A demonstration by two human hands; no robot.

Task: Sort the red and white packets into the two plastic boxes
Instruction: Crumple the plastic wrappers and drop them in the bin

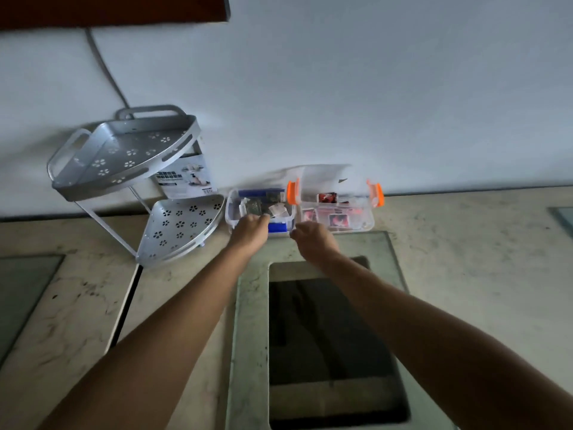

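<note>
**Both hands at the near edge of the two clear boxes**

The left hand (250, 228) reaches over the near wall of the small clear plastic box with blue latches (230, 212). Its fingers are curled downward into the box, their tips among the white and dark packets (263, 207) lying inside; whether they pinch a packet or only touch the heap cannot be told, since the knuckles hide the fingertips. The left forearm runs straight from the lower left corner of the view up to the box, wrist level, back of the hand upward.

The right hand (311, 235) sits just in front of the gap between the two boxes, close to the blue front latch (277, 227). Its fingers are drawn together into a loose fist, thumb side towards the left hand; it is too blurred and small to tell if anything is held inside. The right forearm comes in from the lower right corner, crossing above a dark rectangular opening (328, 342) in the stone countertop (465, 274).

The larger clear plastic box with orange latches (369, 223) stands just right of the blue one, both against the white wall (372, 88). Red packets (338, 219) lie inside it. A grey two-tier perforated metal corner shelf (124, 156) stands at the left, its lower tier near the blue-latched box.
</note>
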